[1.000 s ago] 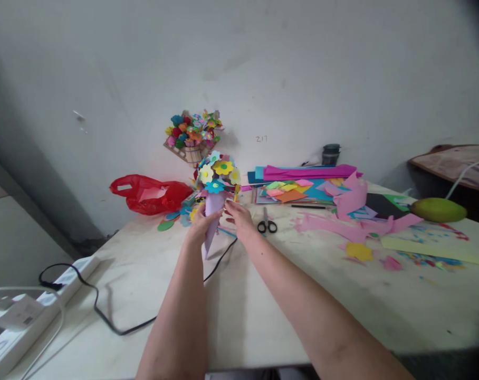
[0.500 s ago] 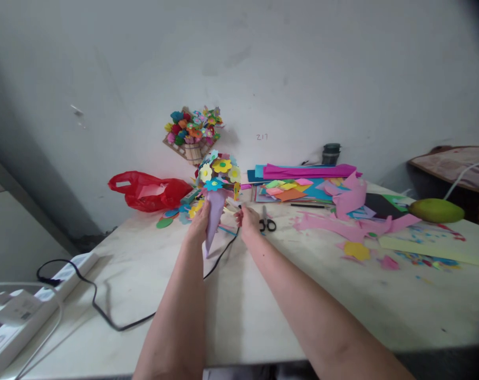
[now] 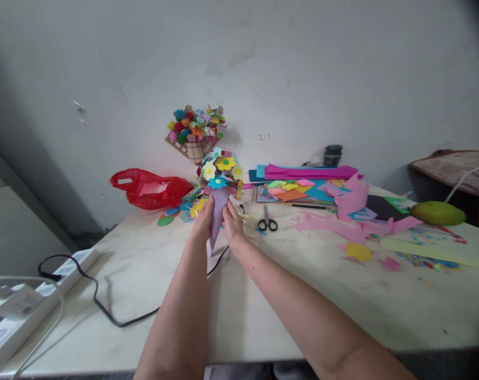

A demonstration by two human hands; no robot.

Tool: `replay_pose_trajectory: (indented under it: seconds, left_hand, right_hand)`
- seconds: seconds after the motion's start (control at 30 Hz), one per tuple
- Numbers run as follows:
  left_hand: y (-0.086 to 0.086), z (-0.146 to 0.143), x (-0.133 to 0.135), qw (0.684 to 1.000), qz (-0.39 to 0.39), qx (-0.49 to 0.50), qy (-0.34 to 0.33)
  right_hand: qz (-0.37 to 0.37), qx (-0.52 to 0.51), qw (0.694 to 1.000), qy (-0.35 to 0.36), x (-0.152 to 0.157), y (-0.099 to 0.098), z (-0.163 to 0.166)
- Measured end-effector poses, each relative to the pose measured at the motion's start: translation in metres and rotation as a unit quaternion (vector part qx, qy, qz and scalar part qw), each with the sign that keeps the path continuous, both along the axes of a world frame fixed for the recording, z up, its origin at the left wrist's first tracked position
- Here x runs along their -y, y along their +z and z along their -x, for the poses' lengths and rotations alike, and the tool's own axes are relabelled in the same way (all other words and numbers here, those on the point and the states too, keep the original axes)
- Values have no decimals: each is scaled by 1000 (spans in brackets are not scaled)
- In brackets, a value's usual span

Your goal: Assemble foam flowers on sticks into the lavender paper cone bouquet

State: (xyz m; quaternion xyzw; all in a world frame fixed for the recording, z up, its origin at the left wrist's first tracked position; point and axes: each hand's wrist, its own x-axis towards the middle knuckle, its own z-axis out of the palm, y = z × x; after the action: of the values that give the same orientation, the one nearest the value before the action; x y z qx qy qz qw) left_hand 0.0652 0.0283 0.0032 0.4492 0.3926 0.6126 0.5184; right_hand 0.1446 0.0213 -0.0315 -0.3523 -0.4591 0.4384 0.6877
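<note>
A bouquet of paper flowers [image 3: 219, 173] rises out of a lilac paper cone [image 3: 218, 211] that stands upright, point down, near the middle of the table. My left hand [image 3: 202, 221] grips the cone from the left side. From the right, my right hand [image 3: 233, 224] presses against the cone with its fingers closed along the paper. Scissors with black handles [image 3: 267, 224] lie just right of my right hand. A black cable [image 3: 123, 323] runs across the table and passes behind my forearms.
A red plastic bag [image 3: 152, 189] sits at the back left. Coloured paper sheets [image 3: 310, 172], pink scraps [image 3: 352, 227] and a green mango-like fruit [image 3: 438, 212] lie to the right. A white power strip [image 3: 75, 272] lies at the left edge. A flower basket [image 3: 195, 150] hangs on the wall.
My right hand has let go of the black cable's end and moved left onto the lilac cone. The cable end now lies on the table. My left hand keeps its hold.
</note>
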Motion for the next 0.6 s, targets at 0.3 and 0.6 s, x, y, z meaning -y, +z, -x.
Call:
replay_pose_trajectory:
  seconds: [0.3, 0.6]
  left_hand:
    - [2, -2, 4, 999, -19, -36, -2]
    - [0, -1, 1, 999, -32, -27, -20]
  right_hand:
    - [5, 75, 997, -31, 9, 9, -3]
    - [4, 146, 988, -44, 11, 12, -6]
